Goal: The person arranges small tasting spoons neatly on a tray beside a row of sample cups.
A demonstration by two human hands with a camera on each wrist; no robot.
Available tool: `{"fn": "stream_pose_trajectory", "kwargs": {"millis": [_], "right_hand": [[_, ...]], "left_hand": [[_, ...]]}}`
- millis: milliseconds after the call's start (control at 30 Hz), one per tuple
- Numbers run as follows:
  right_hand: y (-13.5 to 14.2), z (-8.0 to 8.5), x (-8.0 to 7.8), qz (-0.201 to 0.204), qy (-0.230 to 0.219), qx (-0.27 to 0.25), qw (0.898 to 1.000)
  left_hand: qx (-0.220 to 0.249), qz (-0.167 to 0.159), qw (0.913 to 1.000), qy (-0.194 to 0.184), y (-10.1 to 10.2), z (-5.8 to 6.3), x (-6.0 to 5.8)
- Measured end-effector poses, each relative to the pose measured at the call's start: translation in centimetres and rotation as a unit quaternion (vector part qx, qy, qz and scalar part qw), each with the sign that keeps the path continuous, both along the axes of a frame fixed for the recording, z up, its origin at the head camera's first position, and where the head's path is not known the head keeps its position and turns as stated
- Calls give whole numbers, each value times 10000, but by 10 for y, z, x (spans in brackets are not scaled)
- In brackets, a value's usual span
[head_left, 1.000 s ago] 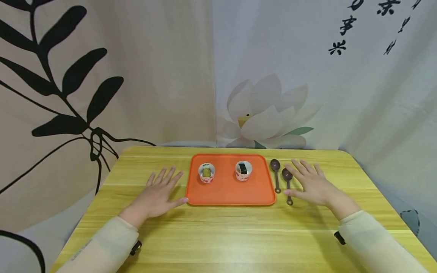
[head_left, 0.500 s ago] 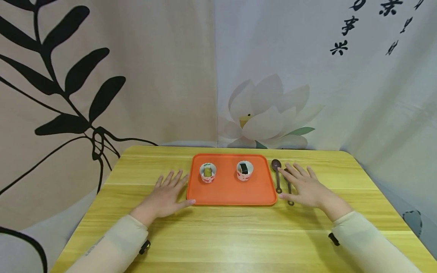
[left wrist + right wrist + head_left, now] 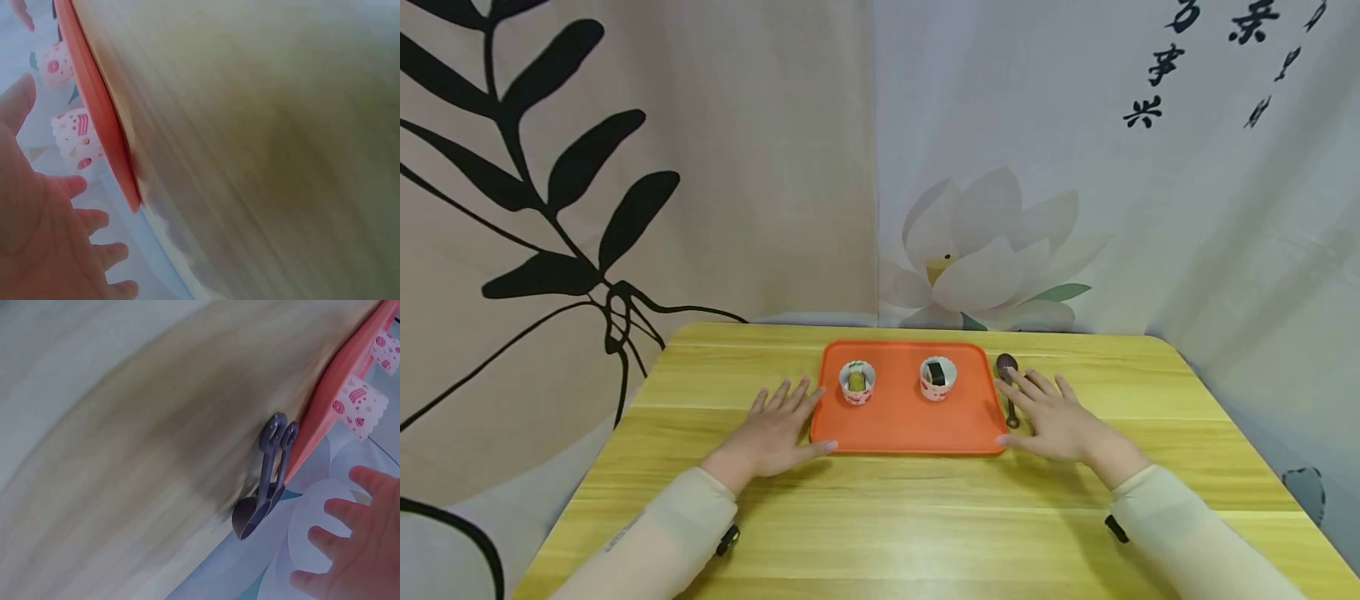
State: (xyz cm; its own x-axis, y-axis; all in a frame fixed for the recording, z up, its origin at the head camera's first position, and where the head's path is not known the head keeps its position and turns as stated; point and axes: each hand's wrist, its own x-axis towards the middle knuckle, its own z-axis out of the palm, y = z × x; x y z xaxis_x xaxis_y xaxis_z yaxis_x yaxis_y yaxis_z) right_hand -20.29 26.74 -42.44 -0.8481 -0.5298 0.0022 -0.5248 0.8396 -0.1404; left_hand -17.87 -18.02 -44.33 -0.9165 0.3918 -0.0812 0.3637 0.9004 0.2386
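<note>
An orange tray bears two small paper cups with red-and-white prints. Something green sits in the left cup; a black-and-white piece is in the right cup. My left hand, fingers spread, is at the tray's left side, its thumb overlapping the front left corner in the head view. Over on the right side, my right hand has its fingers spread too, thumb at the front right corner. Beneath it is a dark brown spoon; a second spoon, hidden in the head view, shows in the right wrist view. Neither hand holds anything.
The wooden table has light yellow grain and extends in front of the tray. Behind it hangs a curtain printed with dark leaves, a lotus and black characters.
Both hands have moved inward, the left one rightward and the right one leftward, to the tray's sides. The right hand now covers one spoon in the head view. Tray and cups stay put.
</note>
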Motion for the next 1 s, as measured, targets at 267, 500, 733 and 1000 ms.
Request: {"fn": "stream_pose_trajectory", "kwargs": {"millis": [267, 500, 733, 1000], "right_hand": [[-7, -4, -1, -20, -198, 99, 9998], [-8, -8, -4, -61, -293, 194, 9994], [-8, -14, -7, -85, -505, 276, 9983], [-10, -16, -11, -63, -688, 347, 9970]], "left_hand": [[-32, -41, 9998, -216, 6, -3, -6], [-106, -33, 9997, -236, 8, -4, -9], [-227, -68, 9988, -423, 15, -3, -13], [-430, -45, 9978, -510, 16, -2, -14]]}}
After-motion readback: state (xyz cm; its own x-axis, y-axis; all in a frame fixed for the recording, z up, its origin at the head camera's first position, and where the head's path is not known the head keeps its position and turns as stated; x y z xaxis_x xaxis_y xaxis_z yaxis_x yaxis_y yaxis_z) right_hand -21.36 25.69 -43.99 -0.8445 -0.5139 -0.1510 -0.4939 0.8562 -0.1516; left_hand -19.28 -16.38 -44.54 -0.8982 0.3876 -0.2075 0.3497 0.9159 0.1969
